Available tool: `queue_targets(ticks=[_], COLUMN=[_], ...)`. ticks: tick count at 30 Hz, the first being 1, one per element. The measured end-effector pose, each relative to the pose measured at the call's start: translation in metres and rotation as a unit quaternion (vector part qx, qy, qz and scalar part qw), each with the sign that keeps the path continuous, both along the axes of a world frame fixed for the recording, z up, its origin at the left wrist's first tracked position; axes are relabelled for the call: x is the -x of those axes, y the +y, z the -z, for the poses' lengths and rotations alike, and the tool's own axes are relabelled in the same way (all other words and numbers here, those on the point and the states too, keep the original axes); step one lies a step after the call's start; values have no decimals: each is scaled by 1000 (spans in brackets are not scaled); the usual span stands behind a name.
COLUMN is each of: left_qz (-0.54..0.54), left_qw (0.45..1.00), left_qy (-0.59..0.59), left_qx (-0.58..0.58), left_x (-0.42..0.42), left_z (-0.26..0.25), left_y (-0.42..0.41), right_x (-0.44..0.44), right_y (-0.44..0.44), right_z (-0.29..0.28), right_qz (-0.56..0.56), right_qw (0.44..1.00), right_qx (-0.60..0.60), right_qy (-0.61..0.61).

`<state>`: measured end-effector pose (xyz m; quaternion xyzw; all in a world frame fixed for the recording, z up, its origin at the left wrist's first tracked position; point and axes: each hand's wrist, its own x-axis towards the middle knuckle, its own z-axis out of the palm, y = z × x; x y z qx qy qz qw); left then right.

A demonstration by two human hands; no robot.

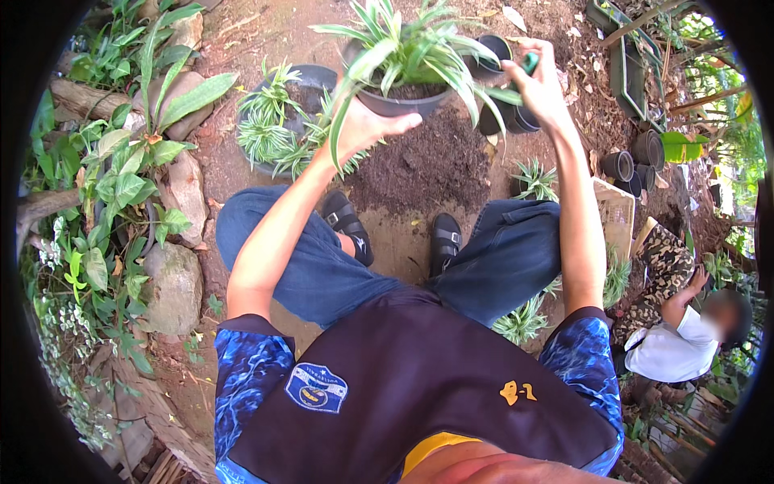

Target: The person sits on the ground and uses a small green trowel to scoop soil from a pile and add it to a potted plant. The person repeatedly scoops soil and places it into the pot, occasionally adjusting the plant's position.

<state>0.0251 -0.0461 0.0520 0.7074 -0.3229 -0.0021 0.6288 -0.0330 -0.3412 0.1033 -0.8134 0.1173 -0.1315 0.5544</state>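
Note:
My left hand (367, 126) grips the near left side of a dark plastic pot (404, 107), thumb along its wall. A spider plant (411, 57) with green and white striped leaves fills the pot and hides part of the rim. To the right, my right hand (540, 85) is closed around a small green-handled tool (530, 63); its working end cannot be made out among the leaves. A heap of dark soil (423, 166) lies on the ground below the pot. Left of it, a wide dark basin (314, 78) holds several small spider plants (266, 142).
Small black pots (521, 120) stand beyond the soil, with more nursery pots (648, 148) farther right. A plastic crate (614, 209) sits right of my knee. Another person (671, 351) crouches at the right. Rocks (174, 287) and leafy plants (121, 181) line the left side.

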Motion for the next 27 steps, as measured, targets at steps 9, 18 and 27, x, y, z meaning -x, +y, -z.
queue_targets(ticks=[9, 18, 27], left_qz=[-82, -139, -143], left_qw=[995, 976, 980], left_qy=[-4, -19, -10], left_qx=[63, 166, 135], left_x=[-26, -52, -57], left_z=[0, 6, 2], left_y=[34, 24, 21], right_x=[26, 42, 73], right_y=[1, -15, -34], right_z=[77, 271, 373], right_qz=[-122, 53, 230], right_qw=[987, 982, 971], right_qx=[100, 176, 2], right_qy=[-34, 48, 58])
